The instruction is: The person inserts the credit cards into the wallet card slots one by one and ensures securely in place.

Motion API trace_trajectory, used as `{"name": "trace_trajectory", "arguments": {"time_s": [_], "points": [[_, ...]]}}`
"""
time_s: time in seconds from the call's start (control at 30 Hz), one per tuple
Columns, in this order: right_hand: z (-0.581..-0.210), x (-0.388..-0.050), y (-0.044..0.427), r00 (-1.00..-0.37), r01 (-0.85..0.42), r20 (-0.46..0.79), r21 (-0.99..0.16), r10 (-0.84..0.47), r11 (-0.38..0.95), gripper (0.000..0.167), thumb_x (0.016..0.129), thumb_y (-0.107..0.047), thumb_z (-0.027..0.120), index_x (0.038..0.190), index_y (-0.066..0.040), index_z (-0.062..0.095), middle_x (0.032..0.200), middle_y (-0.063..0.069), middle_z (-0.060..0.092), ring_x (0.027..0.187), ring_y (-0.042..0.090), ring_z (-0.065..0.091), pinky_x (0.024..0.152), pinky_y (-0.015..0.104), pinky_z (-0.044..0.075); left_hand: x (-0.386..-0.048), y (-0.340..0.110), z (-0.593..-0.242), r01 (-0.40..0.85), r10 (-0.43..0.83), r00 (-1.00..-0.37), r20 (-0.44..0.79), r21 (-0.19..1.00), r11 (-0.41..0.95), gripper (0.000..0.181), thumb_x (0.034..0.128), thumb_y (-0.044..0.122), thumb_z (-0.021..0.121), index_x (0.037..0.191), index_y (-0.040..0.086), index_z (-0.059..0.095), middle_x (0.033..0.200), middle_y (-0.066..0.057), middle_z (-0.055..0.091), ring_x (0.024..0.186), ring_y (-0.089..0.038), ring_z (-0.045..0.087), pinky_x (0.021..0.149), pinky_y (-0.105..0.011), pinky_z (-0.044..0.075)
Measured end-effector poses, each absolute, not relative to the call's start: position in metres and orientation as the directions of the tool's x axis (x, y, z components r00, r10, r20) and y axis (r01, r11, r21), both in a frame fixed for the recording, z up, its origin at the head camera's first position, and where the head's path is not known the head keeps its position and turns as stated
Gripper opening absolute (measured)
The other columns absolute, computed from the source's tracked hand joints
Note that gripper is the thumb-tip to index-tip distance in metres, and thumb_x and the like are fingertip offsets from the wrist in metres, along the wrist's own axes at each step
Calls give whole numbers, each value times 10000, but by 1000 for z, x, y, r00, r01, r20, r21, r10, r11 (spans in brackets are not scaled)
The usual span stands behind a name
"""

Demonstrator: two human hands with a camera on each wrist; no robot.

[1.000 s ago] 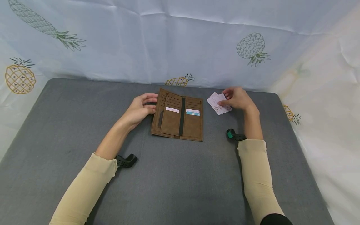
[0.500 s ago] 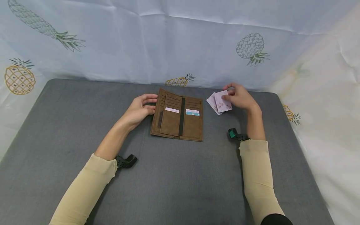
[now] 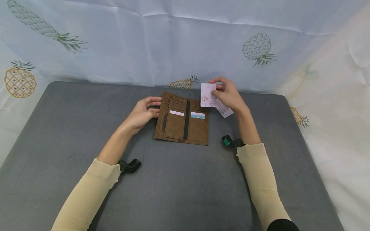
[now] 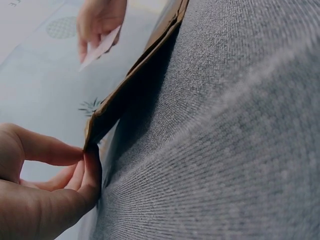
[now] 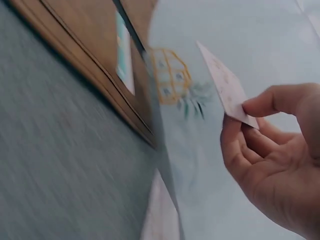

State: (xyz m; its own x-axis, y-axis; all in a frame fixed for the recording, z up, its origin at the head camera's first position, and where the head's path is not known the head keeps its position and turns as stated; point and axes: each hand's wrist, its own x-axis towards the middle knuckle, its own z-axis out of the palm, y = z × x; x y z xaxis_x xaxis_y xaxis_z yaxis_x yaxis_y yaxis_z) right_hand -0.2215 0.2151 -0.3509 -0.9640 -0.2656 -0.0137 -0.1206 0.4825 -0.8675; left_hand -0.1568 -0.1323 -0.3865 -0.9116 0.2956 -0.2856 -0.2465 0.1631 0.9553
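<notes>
A brown wallet (image 3: 174,128) lies spread on the table, with a pink card (image 3: 177,113) in a left-side slot and pink and blue cards (image 3: 198,116) in a right-side one. My left hand (image 3: 141,114) pinches the wallet's raised left edge (image 4: 131,75) between thumb and fingers. Above the wallet's upper right corner, my right hand (image 3: 229,96) holds a pink card (image 3: 206,98) by its edge, thumb on its face in the right wrist view (image 5: 227,90). Another pink card (image 3: 224,110) lies on the table, partly hidden behind the right hand.
The grey table (image 3: 179,186) ends at the back against a white curtain (image 3: 130,45) printed with pineapples. Each wrist wears a black device, the left one (image 3: 130,165) and the right one (image 3: 231,141) both close over the tabletop.
The right hand has picked up one pink card from the pair and carried it left towards the wallet, leaving the other on the table. The left hand has stayed at the wallet's edge.
</notes>
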Motion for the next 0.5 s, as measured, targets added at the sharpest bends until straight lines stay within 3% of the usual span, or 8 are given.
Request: {"name": "trace_trajectory", "arguments": {"time_s": [0.17, 0.27, 0.5], "points": [[-357, -221, 193, -955, -103, -29, -901, -296, 421, 394, 1066, -10, 603, 1458, -33, 569, 1199, 269, 752, 837, 122, 697, 839, 384, 640, -158, -131, -388, -239, 309, -909, -280, 957, 162, 668, 1032, -129, 487, 1667, 40, 364, 1684, -222, 398, 1478, -396, 517, 1211, -486, 473], [-360, -223, 180, -936, -96, -57, -908, -347, 408, 404, 1056, 2, 624, 1454, -25, 561, 1185, 285, 751, 876, 124, 734, 891, 425, 666, -158, -131, -389, -240, 310, -908, -281, 957, 165, 670, 1030, -129, 487, 1666, 41, 365, 1683, -222, 399, 1476, -395, 520, 1201, -480, 479], [-363, -233, 150, -890, -141, -52, -912, -452, 384, 362, 1027, 41, 653, 1379, 24, 568, 1031, 239, 775, 825, 118, 753, 845, 415, 690, -157, -133, -388, -241, 295, -913, -282, 956, 171, 671, 1019, -141, 489, 1658, 30, 374, 1666, -227, 419, 1457, -392, 540, 1120, -384, 514]]}}
